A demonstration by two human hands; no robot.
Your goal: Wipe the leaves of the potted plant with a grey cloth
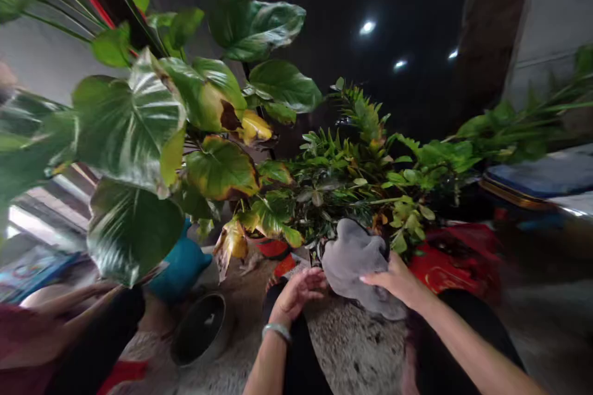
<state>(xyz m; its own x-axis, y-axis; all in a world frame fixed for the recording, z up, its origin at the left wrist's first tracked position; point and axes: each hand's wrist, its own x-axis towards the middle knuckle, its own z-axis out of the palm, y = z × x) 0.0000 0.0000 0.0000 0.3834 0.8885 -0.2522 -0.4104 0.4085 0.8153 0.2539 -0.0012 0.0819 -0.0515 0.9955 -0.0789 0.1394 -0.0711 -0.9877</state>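
A grey cloth (354, 262) hangs low in front of the potted plants. My right hand (393, 281) is closed on its right edge. My left hand (296, 296), with a silver bracelet on the wrist, sits just left of the cloth, fingers curled and touching its lower left edge. A bushy green plant (352, 173) stands right behind the cloth. To the left rises a big-leaved plant (139, 129) with some yellow and brown leaves.
A dark round pot (201, 327) lies on the gravelly floor at the lower left, beside a teal object (180, 265). Red pots (449, 259) stand to the right. Another person's arm (69, 305) shows at the far left. My dark-clothed knees (296, 352) are below.
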